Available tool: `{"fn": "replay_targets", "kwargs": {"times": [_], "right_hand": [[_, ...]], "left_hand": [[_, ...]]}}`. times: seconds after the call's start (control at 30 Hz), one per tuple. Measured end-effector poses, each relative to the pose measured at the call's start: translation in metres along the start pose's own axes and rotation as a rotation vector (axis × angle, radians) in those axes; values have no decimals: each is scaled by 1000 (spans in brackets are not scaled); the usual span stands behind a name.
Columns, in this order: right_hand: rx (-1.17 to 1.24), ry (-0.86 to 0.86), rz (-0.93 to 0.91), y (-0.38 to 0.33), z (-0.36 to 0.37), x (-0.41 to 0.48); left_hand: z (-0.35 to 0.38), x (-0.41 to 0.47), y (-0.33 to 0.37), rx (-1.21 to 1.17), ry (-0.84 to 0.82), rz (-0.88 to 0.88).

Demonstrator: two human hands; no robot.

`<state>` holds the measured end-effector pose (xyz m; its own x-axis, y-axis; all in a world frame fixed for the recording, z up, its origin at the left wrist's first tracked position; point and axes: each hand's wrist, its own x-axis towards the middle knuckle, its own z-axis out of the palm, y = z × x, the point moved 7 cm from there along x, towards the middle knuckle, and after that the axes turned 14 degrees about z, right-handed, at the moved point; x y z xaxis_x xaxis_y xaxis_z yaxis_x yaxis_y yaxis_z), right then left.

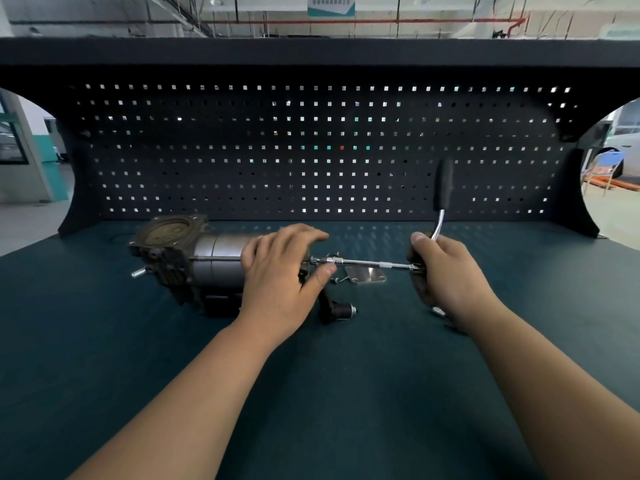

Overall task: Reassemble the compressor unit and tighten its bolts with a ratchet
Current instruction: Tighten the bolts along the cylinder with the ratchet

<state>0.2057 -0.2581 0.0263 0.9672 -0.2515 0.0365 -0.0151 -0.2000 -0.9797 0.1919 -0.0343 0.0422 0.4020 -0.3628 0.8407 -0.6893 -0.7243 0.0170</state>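
The compressor unit (194, 261) lies on its side on the dark green bench mat, its round opening facing up at the left. My left hand (280, 271) grips its right end, fingers curled over the top, thumb beside the socket. A chrome extension bar (367, 263) runs horizontally from that end to the ratchet (441, 199). My right hand (446, 275) grips the ratchet at its head; the black handle points up and looks blurred.
A small metal plate (367, 274) and loose screws (338, 279) lie just behind the extension bar. A black cylindrical part (337, 310) sits near my left wrist. A dark pegboard (311, 150) walls off the back of the bench.
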Motion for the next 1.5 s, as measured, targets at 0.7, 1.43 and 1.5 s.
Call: {"fn": "replay_targets", "kwargs": {"times": [0.7,1.43,1.5], "right_hand": [[-110,61,25,7,3,1],[431,-215,464,26,25,-2],[432,-241,525,31,28,-4]], "left_hand": [[1,0,-1,-1,6,17],[2,-1,2,44,-46,21],[2,-1,2,43,-37,22]]}}
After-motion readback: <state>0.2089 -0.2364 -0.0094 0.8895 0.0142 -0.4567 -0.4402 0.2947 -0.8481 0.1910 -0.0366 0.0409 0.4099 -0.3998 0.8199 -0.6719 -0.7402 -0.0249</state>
